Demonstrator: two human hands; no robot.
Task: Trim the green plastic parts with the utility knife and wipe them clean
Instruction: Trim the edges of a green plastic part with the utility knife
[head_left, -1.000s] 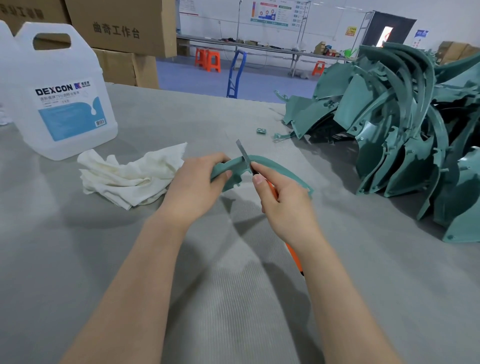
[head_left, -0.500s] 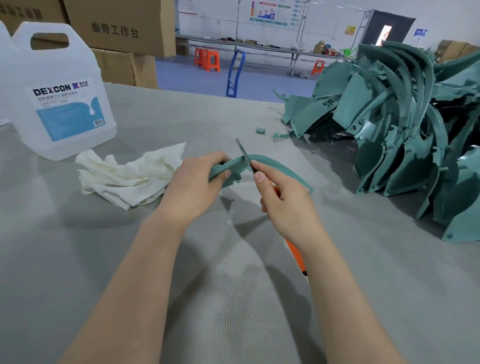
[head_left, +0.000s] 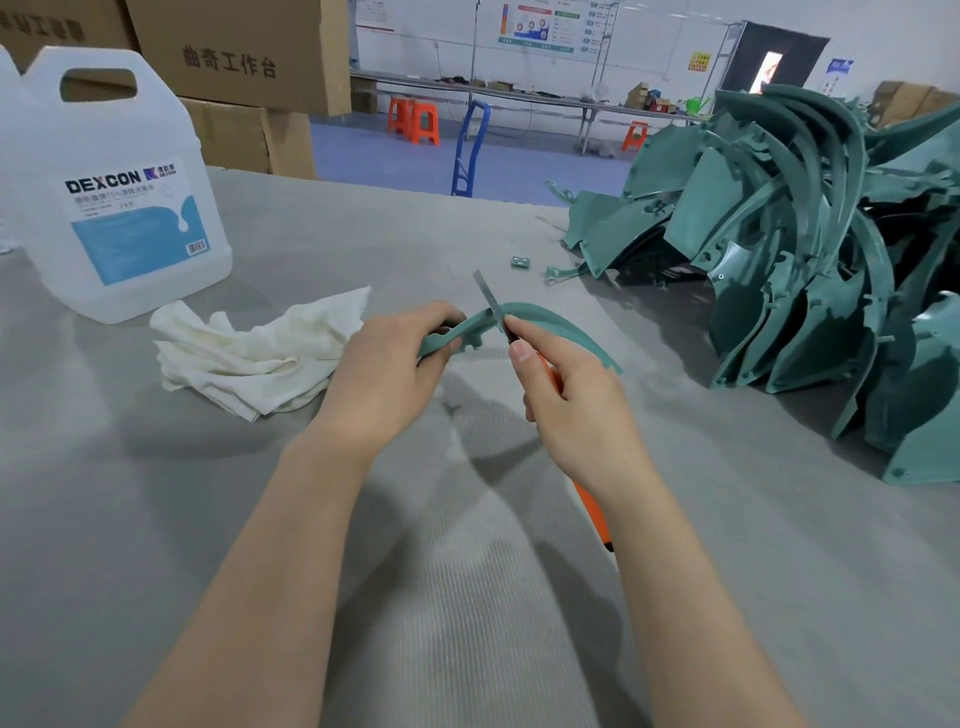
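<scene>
Minimal change: utility knife blade creeps slightly up across the green plastic part edge; right hand rises marginally.

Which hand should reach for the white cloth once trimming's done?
Left, probably. The white cloth lies just left of the left hand, while the right hand grips the utility knife, blade at the green part. The left would first have to release the part it holds.
</scene>
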